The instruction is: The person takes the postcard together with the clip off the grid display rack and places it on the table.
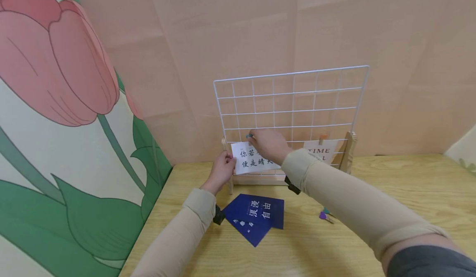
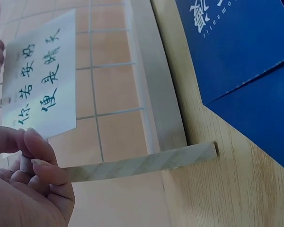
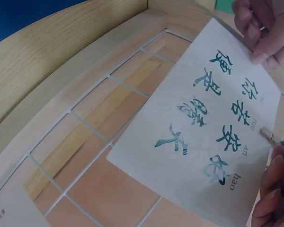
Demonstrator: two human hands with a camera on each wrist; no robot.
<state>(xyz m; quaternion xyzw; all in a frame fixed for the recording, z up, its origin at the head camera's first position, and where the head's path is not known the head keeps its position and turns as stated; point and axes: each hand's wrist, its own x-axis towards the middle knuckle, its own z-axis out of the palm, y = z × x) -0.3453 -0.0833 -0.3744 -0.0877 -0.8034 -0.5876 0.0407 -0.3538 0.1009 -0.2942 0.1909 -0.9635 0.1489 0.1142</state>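
Note:
A white card with dark green handwriting stands against the lower left of a white wire grid. My left hand pinches the card's left edge between thumb and fingers. At the card's top edge, my right hand holds a small wooden clip with a teal end. The tip of the clip lies over the card's edge in the right wrist view. Whether it also grips the wire is hard to tell. In the head view the right hand and sleeve cover part of the card.
Wooden posts support the grid. On its right, a card reading TIME hangs from an orange clip. Overlapping blue cards lie on the wooden table in front. Clips with purple and teal ends lie to their right.

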